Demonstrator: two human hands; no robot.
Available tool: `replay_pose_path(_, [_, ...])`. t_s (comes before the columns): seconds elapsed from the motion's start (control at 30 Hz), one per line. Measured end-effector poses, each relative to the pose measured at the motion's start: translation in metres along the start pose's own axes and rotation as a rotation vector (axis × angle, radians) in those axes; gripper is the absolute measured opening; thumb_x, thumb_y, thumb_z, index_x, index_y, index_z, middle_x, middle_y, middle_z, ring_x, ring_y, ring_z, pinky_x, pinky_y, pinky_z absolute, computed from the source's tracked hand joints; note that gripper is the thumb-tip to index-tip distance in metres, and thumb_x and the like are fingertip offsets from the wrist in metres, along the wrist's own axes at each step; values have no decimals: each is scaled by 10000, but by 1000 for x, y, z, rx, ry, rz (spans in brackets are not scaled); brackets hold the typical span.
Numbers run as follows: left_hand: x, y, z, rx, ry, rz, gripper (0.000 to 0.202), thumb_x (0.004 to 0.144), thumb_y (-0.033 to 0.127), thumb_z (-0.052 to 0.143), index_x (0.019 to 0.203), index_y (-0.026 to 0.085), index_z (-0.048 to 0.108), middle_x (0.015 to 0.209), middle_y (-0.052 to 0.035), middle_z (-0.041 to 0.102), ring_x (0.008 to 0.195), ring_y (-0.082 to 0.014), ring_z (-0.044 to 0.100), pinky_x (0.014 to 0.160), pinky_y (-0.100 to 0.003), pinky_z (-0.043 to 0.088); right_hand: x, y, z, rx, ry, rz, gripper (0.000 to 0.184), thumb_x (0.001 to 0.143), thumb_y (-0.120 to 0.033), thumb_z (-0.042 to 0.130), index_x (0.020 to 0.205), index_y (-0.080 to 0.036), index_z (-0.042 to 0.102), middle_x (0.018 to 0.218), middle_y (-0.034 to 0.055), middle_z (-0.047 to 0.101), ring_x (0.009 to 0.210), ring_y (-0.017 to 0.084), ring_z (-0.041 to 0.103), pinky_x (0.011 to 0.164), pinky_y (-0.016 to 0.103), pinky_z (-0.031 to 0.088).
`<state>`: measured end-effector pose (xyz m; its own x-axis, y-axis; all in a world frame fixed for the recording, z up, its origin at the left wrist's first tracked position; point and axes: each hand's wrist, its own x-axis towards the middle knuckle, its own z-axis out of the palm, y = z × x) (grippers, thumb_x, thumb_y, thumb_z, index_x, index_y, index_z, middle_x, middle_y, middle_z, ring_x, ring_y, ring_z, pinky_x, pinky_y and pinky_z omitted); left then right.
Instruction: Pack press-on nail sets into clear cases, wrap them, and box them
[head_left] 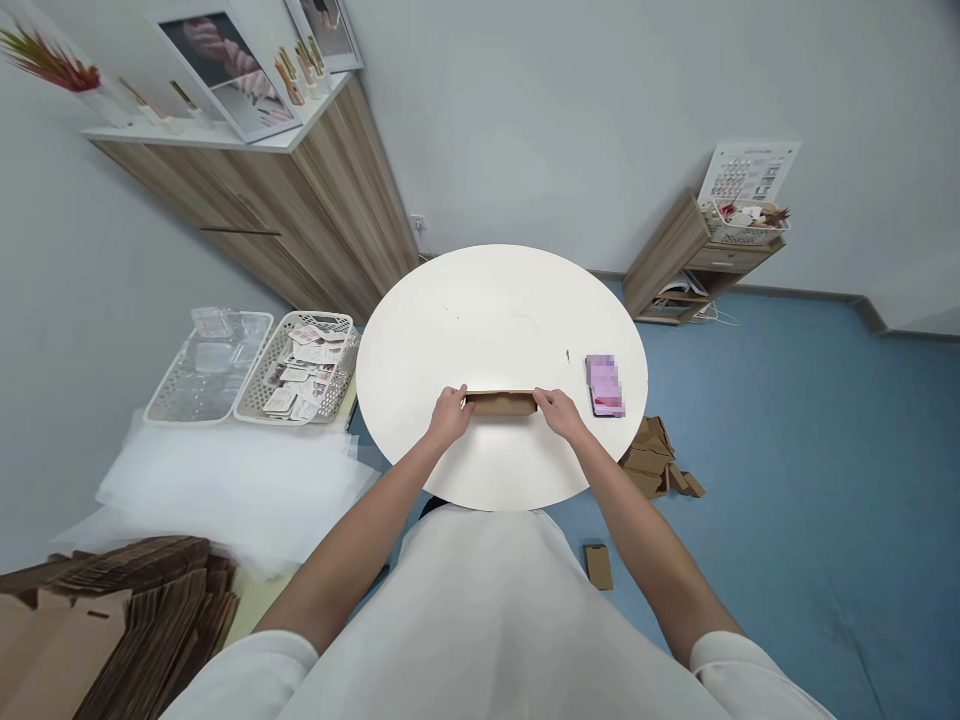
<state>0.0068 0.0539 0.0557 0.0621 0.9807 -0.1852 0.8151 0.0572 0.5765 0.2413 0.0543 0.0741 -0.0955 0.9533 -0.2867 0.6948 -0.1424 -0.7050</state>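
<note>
A small brown cardboard box (501, 404) is held over the near half of the round white table (502, 310). My left hand (451, 414) closes on its left end, and my right hand (558, 411) grips the right end. Both thumbs lie toward the box's upper edge. The fingers behind the cardboard are partly hidden. To the right of my right hand, a phone (604, 386) with a blurred pink screen lies on the tabletop.
Left of the table are a white basket of cards (244, 408), a basket of clear plastic (161, 400), white sheets (225, 490) and stacked flat cardboard (150, 610). Folded cardboard (651, 460) and a small box (598, 567) lie on the blue floor. A wooden cabinet (330, 190) stands behind.
</note>
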Motion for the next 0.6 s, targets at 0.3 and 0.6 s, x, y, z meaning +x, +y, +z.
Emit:
replay_pose_path(0.3, [9, 3, -7, -20, 26, 1, 387, 774, 220, 464, 1158, 175, 473, 868, -59, 519, 829, -186, 507, 740, -303, 416, 9, -11, -5, -7, 19, 103, 472, 813, -546, 279, 496, -212, 383, 494, -22, 356, 474, 112, 348, 481, 229, 234])
replay_pose_path(0.6, [13, 1, -7, -119, -5, -22, 352, 740, 220, 497, 1090, 207, 526, 904, -38, 557, 773, -159, 525, 721, -293, 436, 18, -8, -3, 84, 11, 148, 470, 775, -566, 309, 525, -201, 469, 564, 8, 515, 548, 131, 452, 528, 238, 297])
